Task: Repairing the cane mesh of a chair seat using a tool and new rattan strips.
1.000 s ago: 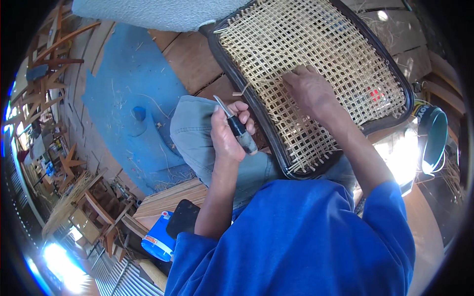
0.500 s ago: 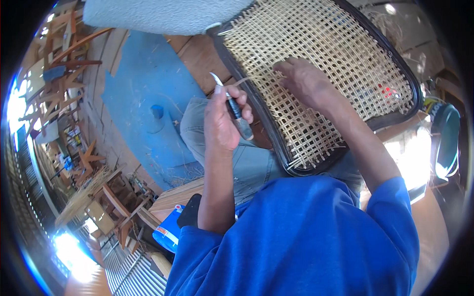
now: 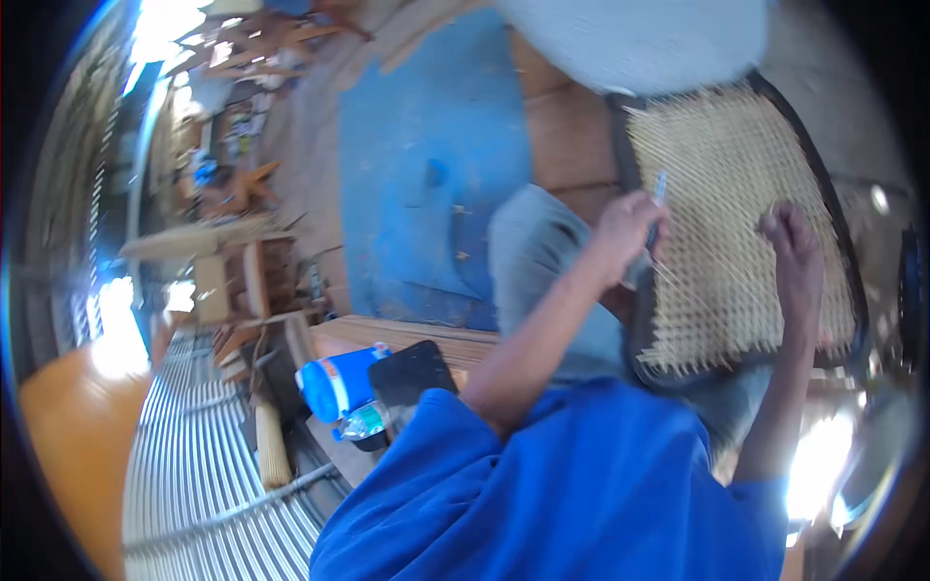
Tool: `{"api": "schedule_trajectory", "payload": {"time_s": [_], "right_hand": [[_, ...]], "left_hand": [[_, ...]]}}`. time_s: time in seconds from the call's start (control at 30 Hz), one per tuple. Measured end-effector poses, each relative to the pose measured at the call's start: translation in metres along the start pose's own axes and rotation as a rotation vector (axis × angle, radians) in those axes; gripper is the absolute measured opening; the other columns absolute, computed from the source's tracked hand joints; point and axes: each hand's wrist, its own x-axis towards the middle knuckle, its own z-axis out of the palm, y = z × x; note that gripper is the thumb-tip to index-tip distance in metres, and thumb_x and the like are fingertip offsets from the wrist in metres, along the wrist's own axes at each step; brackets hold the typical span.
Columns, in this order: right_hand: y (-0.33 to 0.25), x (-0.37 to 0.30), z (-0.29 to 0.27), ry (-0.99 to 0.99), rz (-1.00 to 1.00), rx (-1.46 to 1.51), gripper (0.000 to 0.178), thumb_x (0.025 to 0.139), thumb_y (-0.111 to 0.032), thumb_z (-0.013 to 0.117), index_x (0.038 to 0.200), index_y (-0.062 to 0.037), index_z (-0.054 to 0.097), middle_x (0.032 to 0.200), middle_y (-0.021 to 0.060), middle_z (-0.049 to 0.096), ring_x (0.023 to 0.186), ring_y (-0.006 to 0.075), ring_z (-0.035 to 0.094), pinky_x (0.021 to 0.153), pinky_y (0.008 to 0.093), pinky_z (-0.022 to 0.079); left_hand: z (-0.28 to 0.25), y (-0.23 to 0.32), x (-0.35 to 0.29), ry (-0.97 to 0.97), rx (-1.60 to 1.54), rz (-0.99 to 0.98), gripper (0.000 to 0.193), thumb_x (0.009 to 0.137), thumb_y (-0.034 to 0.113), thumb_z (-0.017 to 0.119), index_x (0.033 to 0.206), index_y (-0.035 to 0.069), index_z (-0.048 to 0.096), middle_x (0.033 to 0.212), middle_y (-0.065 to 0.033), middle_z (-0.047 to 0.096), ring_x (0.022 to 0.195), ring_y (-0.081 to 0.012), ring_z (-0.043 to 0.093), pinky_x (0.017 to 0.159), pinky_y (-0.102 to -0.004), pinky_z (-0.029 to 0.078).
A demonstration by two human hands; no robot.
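Note:
A woven cane panel [image 3: 712, 310] in a dark frame [image 3: 843, 223] lies slanted across my lap. My left hand [image 3: 625, 237] is over the panel's left edge, closed around the dark handle of a small knife. The knife's thin pale blade [image 3: 661, 186] points up and away from me. My right hand [image 3: 796, 242] is closed above the right part of the weave, its fingertips curled together. Whatever those fingers may pinch is too small and blurred to make out. Uneven cane ends [image 3: 668, 363] stick out along the panel's near edge.
A pale padded surface [image 3: 649, 44] covers the panel's far end. A blue sheet [image 3: 417, 194] lies on the floor to the left. Near my left elbow are a blue container [image 3: 334, 385], a dark flat object [image 3: 415, 373] and a clear bottle [image 3: 363, 421]. Wooden furniture parts [image 3: 257, 281] stand farther left.
The view has swung left, so the panel and hands appear farther right. My left hand keeps the knife and has moved over the panel's edge. My right hand has moved toward its right side, fingers now curled.

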Motion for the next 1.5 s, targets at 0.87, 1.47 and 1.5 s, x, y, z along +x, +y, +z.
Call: {"api": "schedule_trajectory", "payload": {"time_s": [0.87, 1.47, 1.5], "right_hand": [[0.03, -0.007, -0.025, -0.246, 0.323, -0.665, 0.023, 0.076, -0.025, 0.059, 0.084, -0.0055, 0.068, 0.078, 0.0164, 0.065, 0.074, 0.029, 0.063, 0.069, 0.0383, 0.049], [0.049, 0.014, -0.016, -0.433, 0.296, -0.78, 0.019, 0.079, -0.023, 0.06, 0.08, -0.004, 0.064, 0.067, 0.0089, 0.061, 0.061, 0.0192, 0.057, 0.056, 0.0338, 0.044], [0.045, 0.015, -0.015, -0.442, 0.29, -0.8, 0.02, 0.079, -0.024, 0.06, 0.081, -0.0042, 0.064, 0.068, 0.0093, 0.061, 0.062, 0.0201, 0.058, 0.058, 0.0344, 0.045]], "left_hand": [[0.099, 0.012, 0.036, -0.461, 1.793, 0.043, 0.025, 0.074, 0.013, 0.052, 0.091, 0.004, 0.069, 0.093, -0.0132, 0.067, 0.087, -0.028, 0.065, 0.074, -0.0408, 0.05], [0.098, -0.019, 0.03, -0.446, 1.726, 0.25, 0.022, 0.077, 0.013, 0.053, 0.089, 0.003, 0.068, 0.09, -0.0168, 0.067, 0.084, -0.0283, 0.066, 0.072, -0.0396, 0.052], [0.093, -0.018, 0.034, -0.444, 1.725, 0.248, 0.022, 0.077, 0.013, 0.053, 0.089, 0.003, 0.068, 0.09, -0.0168, 0.067, 0.084, -0.0283, 0.066, 0.072, -0.0396, 0.052]]}}
